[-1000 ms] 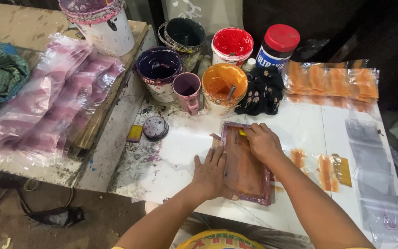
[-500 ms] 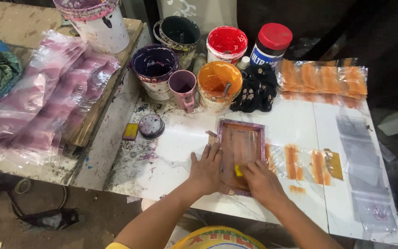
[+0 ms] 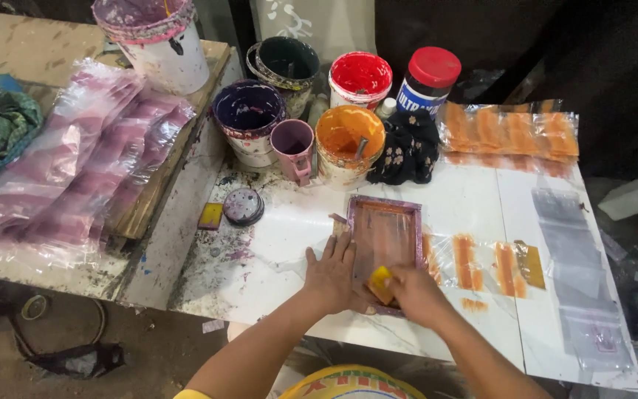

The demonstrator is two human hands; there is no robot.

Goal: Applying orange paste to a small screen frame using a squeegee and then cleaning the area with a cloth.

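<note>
Paint-stained white table (image 3: 474, 199) crowded with paint pots (image 3: 345, 144).

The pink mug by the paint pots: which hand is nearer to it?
Left. The left hand lies flat on the frame's left edge, below the pink mug. The right hand grips a yellow squeegee at the frame's near end, farther right.

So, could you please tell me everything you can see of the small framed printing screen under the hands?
The printing screen is a small rectangular frame, apparently wood, stained purple, around a brownish-orange mesh. It lies flat on the white table, over a clear plastic sheet bearing orange printed bars. The left hand presses flat on its left near edge; the right hand holds a yellow squeegee at its near end.
</note>
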